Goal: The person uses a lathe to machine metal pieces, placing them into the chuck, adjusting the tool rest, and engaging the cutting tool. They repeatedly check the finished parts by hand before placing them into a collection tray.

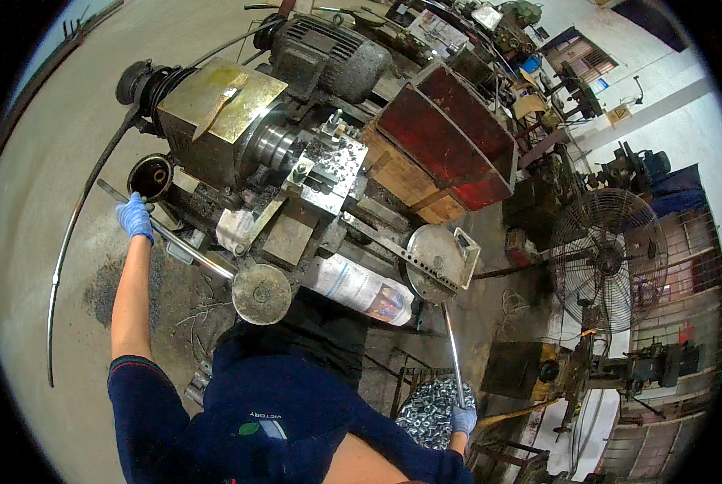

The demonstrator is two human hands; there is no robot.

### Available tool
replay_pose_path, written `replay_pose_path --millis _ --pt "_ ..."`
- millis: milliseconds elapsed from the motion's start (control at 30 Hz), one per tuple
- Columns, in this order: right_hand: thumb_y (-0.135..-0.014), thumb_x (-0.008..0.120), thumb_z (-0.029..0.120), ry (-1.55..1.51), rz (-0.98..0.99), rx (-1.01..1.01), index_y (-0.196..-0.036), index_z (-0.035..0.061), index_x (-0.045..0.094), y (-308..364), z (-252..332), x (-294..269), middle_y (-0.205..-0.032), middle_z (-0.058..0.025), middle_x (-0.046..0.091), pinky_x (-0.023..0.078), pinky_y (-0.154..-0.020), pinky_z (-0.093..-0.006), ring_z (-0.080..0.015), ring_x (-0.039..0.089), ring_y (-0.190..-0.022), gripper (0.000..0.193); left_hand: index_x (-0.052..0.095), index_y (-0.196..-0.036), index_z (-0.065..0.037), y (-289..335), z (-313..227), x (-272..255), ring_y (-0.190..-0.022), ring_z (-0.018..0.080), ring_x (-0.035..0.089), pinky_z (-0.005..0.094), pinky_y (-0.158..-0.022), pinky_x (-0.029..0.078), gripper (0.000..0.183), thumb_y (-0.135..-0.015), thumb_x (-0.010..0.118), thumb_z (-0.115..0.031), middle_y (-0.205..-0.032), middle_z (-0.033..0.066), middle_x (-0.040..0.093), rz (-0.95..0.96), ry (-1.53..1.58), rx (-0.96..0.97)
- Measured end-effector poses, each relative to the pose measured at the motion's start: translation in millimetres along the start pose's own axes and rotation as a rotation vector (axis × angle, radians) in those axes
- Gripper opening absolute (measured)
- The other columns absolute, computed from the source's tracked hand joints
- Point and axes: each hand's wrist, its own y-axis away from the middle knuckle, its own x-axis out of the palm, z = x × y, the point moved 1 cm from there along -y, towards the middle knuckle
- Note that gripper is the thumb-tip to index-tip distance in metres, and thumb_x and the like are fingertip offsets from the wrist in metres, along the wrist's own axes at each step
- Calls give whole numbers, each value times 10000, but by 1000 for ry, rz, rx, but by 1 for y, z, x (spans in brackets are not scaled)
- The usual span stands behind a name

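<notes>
My left hand (133,218), in a blue glove, is closed round a long metal lever (191,252). This bar slants down to a round metal disc (262,294) on the near side of a small lathe. At the lower right my right hand (463,420), also gloved in blue, grips the lower end of another lever (452,347), which rises to a larger round plate (435,254). Between the two levers stands the lathe's chuck (274,147), beside a metal slide (329,173) strewn with dark chips. A container of small metal parts (427,411) sits beside my right hand.
A greasy electric motor (329,56) stands behind the lathe's headstock (216,105). A red, open-topped bin (434,133) rests on a wooden box (413,177). A large caged fan (609,258) stands at the right. Printed paper (361,289) lies before the slide. Dark chips (123,294) litter the floor.
</notes>
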Motion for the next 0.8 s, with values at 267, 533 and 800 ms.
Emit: replay_pose_path --millis 267,533,800 --pt "-712 653 375 60 7 96 -1060 30 593 6 1 -4 -1093 -167 589 430 -892 -340 -295 550 -1043 494 485 -784 52 4 -3 -1 -438 177 562 294 -385 432 195 -795 573 -121 -616 134 602 5 -39 15" --pt "-612 700 391 -8 -76 220 -833 -4 653 20 14 -9 -895 -223 634 471 -785 -385 -343 609 -884 455 489 -756 55 9 -14 0 -443 181 566 298 -394 429 195 -791 576 -116 -618 136 604 -1 -93 2" --pt "-608 719 433 -8 -133 214 -822 -31 646 15 2 3 -862 -249 625 465 -749 -408 -381 599 -855 516 487 -752 54 17 -20 3 -443 183 568 297 -390 422 186 -788 565 -111 -605 130 594 -23 -111 2"
